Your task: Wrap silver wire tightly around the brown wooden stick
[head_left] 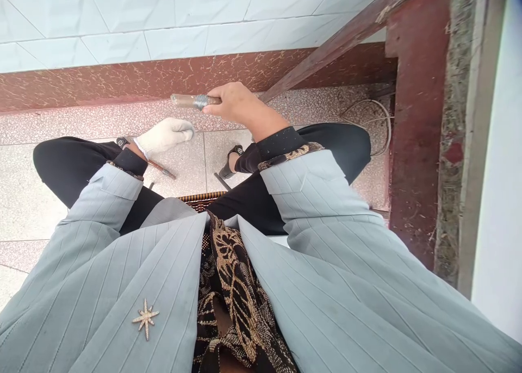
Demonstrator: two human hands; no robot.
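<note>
My bare right hand (236, 106) is closed around a wooden handle wound with wire (191, 101), which points left over the floor by the wall. Lower and to the left, my left hand (165, 135) wears a white knitted glove with a greyish fingertip area. Its fingers are drawn together, and whatever they may hold is hidden. A thin reddish-brown rod (162, 169) shows just below the left wrist, above the pale floor; I cannot tell what it belongs to.
A white-tiled wall (175, 36) with a brown marbled base strip stands ahead. On the right, a slanting wooden bar (326, 49) meets a red-brown post (418, 128). A pale cable loop (387, 123) lies beside it. Between my legs a woven seat edge (202, 200) shows.
</note>
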